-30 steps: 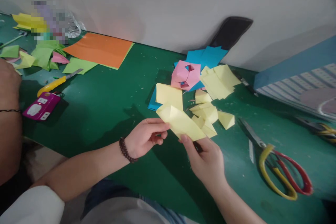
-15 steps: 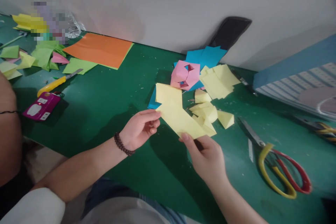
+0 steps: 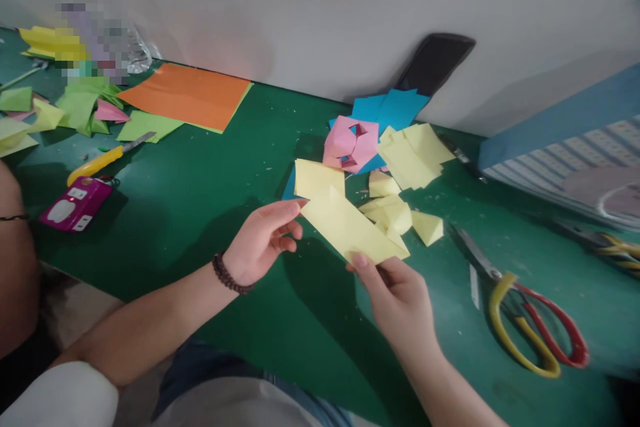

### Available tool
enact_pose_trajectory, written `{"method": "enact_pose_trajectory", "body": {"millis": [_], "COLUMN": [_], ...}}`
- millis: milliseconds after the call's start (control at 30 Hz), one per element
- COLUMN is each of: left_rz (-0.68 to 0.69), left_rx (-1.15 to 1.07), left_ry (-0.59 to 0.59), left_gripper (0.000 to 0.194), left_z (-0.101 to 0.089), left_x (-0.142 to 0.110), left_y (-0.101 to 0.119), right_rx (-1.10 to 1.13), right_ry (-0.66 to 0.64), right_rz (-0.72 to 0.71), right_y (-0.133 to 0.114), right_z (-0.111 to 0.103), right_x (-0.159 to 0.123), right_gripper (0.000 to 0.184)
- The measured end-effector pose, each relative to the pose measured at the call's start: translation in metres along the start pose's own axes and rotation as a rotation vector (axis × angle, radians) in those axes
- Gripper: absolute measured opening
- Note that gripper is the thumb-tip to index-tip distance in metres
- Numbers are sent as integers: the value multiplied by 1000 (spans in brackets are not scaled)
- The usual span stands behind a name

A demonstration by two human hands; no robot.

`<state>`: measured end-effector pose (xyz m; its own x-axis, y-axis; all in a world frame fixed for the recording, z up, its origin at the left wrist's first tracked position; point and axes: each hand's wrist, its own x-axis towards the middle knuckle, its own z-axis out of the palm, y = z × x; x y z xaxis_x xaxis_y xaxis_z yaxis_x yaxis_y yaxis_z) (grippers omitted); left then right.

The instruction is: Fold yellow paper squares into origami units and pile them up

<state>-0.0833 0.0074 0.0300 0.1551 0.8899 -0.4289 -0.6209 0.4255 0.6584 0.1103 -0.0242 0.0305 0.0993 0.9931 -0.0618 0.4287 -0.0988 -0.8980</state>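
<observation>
A folded strip of pale yellow paper (image 3: 349, 227) hangs in the air over the green mat (image 3: 150, 233). My right hand (image 3: 395, 297) pinches its lower edge between thumb and fingers. My left hand (image 3: 263, 240) stands just beside the strip's left end, fingers apart and barely at the paper, with a dark bead bracelet (image 3: 227, 273) on its wrist. Under the strip lies a flat yellow square (image 3: 319, 178) on blue paper.
Loose yellow folded pieces (image 3: 387, 212), a pink paper modular ball (image 3: 351, 145), and blue sheets (image 3: 393, 109) lie ahead. Scissors with yellow and red handles (image 3: 525, 327) sit right. A yellow utility knife (image 3: 95, 163) and magenta box (image 3: 76, 204) lie left, beside another person's forearm (image 3: 15, 260).
My left hand has drawn back to the left, its fingers spreading off the strip's end. My right hand keeps hold of the strip, which now sits slightly more level.
</observation>
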Motion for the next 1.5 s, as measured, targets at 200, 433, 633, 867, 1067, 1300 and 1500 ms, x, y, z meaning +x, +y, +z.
{"method": "enact_pose_trajectory", "body": {"millis": [200,433,633,867,1067,1300,1500], "left_rz": [-22,0,-35,-42,-88,-45,-6], "left_rx": [277,425,561,535,495,390,554], "left_ry": [-100,-63,-143,-172,-133,-202,-169], "left_gripper": [32,23,22,24,28,68,67], "left_z": [7,4,4,3,3,8,9], "left_x": [-6,-6,-8,-7,-6,-12,-17], "left_y": [-14,-12,-14,-13,-16,-19,-22], "right_rx": [-64,138,34,21,-31,-184,-122], "right_ry": [-162,-127,-155,-161,-74,-55,-199], "right_rz": [-35,-58,-27,13,-125,-391,-332], "right_y": [9,4,-5,-2,-3,-6,-1], "right_z": [0,-12,-13,-9,-9,-6,-5], "right_x": [2,8,8,7,5,3,4], "right_gripper": [45,49,26,26,23,17,22]}}
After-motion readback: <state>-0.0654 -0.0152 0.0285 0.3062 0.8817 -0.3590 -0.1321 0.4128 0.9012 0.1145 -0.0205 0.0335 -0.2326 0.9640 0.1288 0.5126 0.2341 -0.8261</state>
